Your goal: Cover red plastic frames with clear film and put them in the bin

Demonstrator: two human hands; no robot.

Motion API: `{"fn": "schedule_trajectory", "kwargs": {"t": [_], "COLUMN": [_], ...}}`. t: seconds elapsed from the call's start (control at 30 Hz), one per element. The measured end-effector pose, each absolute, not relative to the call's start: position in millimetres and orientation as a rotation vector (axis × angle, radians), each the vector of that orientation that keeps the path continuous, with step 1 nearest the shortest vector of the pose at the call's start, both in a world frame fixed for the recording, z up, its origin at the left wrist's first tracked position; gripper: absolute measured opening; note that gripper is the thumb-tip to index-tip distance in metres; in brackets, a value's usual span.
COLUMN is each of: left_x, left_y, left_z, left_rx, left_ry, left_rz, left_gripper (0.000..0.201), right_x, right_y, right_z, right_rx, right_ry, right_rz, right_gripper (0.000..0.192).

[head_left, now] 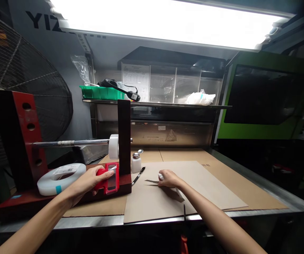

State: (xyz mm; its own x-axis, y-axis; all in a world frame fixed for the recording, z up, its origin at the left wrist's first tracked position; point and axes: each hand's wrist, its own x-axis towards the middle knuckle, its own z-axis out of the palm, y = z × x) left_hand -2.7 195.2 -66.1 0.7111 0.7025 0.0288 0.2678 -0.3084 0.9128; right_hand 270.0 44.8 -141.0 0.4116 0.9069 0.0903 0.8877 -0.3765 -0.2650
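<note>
My left hand is closed around a red plastic piece with a clear rectangular window, beside the dark post of a red and black roll stand. Over the cardboard sheet, my right hand has its fingers closed on a crumpled white wipe. A thin grey pointed piece sticks out to the left of these fingers; its kind is unclear. Below the palm a pale strip shows, partly hidden by the hand.
On the stand lies a large roll of clear film; its rod carries a small white roll. A pump bottle and a pen are near the post. A green bin sits on the shelf, under a bright lamp.
</note>
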Motion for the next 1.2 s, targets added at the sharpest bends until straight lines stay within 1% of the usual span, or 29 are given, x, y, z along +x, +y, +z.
{"fn": "schedule_trajectory", "kwargs": {"t": [0.13, 0.3, 0.4, 0.5, 0.7, 0.97, 1.2], "left_x": [-4, -3, -2, -2, -1, -2, -1], "left_y": [196, 193, 193, 194, 201, 195, 199], "left_z": [-67, -67, -68, -70, -75, -71, -78], "left_rx": [1.874, 1.858, 1.855, 1.845, 1.820, 1.817, 1.811], "left_ry": [0.754, 0.739, 0.739, 0.730, 0.724, 0.694, 0.678], "left_rz": [0.508, 0.453, 0.457, 0.458, 0.427, 0.432, 0.421], "left_gripper": [0.052, 0.050, 0.049, 0.048, 0.048, 0.048, 0.050], "right_x": [255, 207, 183, 172, 172, 175, 169], "right_y": [38, 52, 67, 80, 93, 97, 100], "right_z": [-113, -71, -60, -59, -69, -72, -70], "right_rx": [-2.203, -1.980, -1.942, -1.939, -1.949, -1.960, -1.957], "right_ry": [-1.563, -1.618, -1.666, -1.720, -1.812, -1.867, -1.919], "right_rz": [-0.121, -0.454, -0.581, -0.672, -0.795, -0.876, -0.901], "right_gripper": [0.013, 0.015, 0.018, 0.021, 0.019, 0.021, 0.022]}}
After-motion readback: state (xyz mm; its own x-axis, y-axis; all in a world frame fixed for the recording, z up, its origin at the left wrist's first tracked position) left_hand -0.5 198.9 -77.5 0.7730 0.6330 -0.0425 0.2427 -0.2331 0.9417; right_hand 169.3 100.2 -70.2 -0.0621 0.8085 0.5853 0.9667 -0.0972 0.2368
